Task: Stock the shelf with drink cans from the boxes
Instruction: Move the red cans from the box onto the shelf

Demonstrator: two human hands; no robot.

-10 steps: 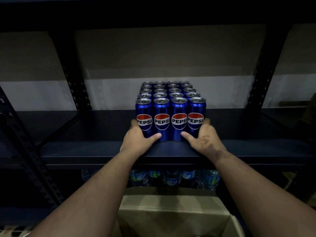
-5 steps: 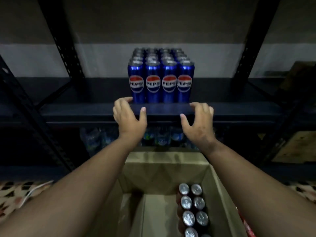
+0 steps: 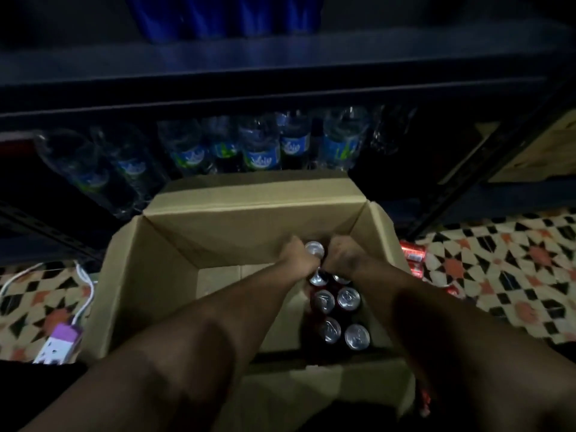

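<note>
An open cardboard box (image 3: 249, 201) stands on the floor below the shelf (image 3: 280, 57). Along its right side stand several dark drink cans (image 3: 324, 302) with silver tops. Both my hands reach into the box's far right corner. My left hand (image 3: 297, 257) curls round a can whose silver top (image 3: 314, 249) shows beside its fingers. My right hand (image 3: 343, 254) curls down over the neighbouring can, which it hides. Blurred blue cans (image 3: 224, 14) stand on the shelf at the top edge.
Plastic water bottles (image 3: 261, 151) fill the lower shelf behind the box. A slanted shelf post (image 3: 467, 179) rises at the right. Red cans (image 3: 411, 254) lie on the patterned floor right of the box. A purple-and-white power strip (image 3: 59, 341) with cable lies left.
My hands left the blue cans on the shelf and dropped into the box, where they now close on cans. The view tilted down from the shelf to the box.
</note>
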